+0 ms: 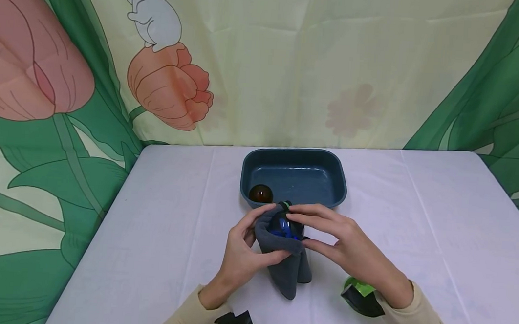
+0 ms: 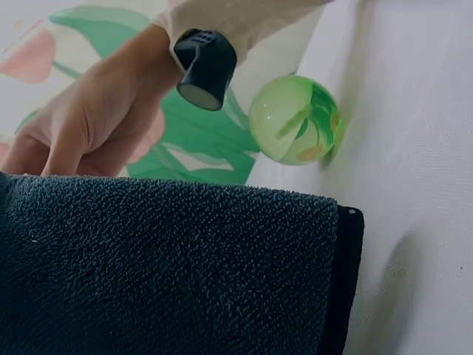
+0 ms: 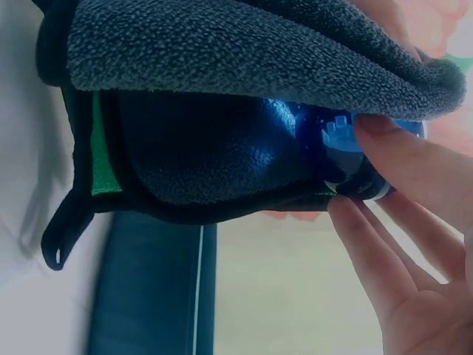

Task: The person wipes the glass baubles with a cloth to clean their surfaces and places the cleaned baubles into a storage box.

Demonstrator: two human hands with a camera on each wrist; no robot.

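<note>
Cupping a dark blue ball (image 1: 284, 226) in a grey cloth (image 1: 286, 263), left hand (image 1: 241, 251) curling fingers and thumb round the cloth from nine o'clock, thumb pressing the fold at the ball's lower side. Pinching the same ball from three o'clock with the right hand (image 1: 345, 245), fingers bending over its top and touching its glossy blue surface (image 3: 347, 148) where the cloth (image 3: 244, 66) is lying open. Holding the bundle just above the white table (image 1: 414, 229), cloth tail hanging down toward six o'clock and touching the tabletop. Sitting just beyond the hands at twelve o'clock, a blue tray (image 1: 296, 156), with a brown ball (image 1: 260, 194) lying in its near left corner. Resting on the table at four o'clock from the bundle, close beside the right wrist, a green ball (image 2: 294, 120), mostly hidden in the head view behind the wrist camera. Showing cream sleeves on both forearms. Hanging behind the table, a curtain (image 1: 291, 66) printed with tulips and leaves.
</note>
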